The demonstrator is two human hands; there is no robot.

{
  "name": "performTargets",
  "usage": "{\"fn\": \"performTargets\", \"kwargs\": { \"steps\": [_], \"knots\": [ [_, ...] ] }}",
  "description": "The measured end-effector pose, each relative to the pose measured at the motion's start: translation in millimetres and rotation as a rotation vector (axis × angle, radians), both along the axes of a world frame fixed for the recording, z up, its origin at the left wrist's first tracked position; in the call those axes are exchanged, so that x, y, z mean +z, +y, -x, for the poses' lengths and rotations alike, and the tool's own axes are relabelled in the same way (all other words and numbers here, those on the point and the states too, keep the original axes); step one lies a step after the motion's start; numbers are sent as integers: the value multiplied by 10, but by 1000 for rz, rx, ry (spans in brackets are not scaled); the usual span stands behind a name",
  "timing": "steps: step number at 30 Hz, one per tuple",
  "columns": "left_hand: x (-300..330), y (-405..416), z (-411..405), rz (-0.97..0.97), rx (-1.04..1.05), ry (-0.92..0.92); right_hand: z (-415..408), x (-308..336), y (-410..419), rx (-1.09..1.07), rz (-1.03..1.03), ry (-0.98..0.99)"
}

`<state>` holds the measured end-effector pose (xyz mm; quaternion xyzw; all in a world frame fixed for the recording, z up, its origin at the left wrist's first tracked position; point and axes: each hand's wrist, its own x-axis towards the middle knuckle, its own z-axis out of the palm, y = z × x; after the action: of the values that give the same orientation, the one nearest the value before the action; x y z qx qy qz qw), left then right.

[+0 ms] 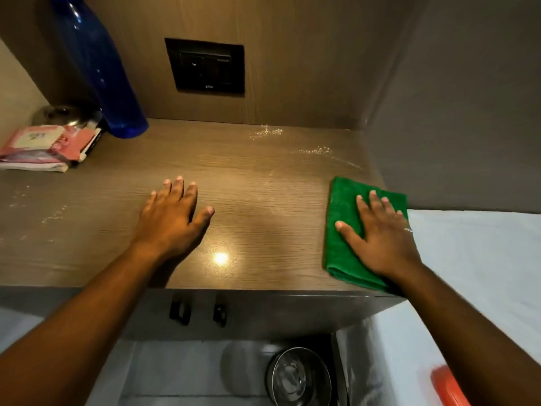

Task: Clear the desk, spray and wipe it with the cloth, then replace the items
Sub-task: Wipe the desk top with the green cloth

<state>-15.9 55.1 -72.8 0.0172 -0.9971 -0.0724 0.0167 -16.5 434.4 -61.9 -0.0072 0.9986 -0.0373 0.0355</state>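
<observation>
A folded green cloth (341, 230) lies flat at the right end of the brown wooden desk (251, 183). My right hand (380, 232) presses palm-down on the cloth, fingers spread. My left hand (172, 215) rests flat on the bare desk near the middle, fingers apart, holding nothing. Spray droplets (266, 131) glisten near the back right and along the left part of the desk.
A tall blue bottle (99, 68) stands at the back left, beside a steel lid (63, 115) and a pink packet stack (44, 148). A black wall socket (206, 65) sits on the back panel. Below the desk front sits a steel bin (298, 376); a white surface (474, 259) lies at right.
</observation>
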Motion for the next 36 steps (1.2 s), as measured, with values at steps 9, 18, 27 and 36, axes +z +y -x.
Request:
{"fn": "performTargets", "kwargs": {
  "steps": [9,18,27,36],
  "knots": [
    [-22,23,20,15,8,4,1681,50,-622,-182,38,-45],
    [28,16,15,-5,5,-4,1014,-36,-1214,389,85,1],
    [45,34,22,-16,-1,-9,1327,-71,-61,-80,-50,17],
    [-35,19,25,-52,24,17,2163,-20,-2134,-41,24,-65]
  ]
}}
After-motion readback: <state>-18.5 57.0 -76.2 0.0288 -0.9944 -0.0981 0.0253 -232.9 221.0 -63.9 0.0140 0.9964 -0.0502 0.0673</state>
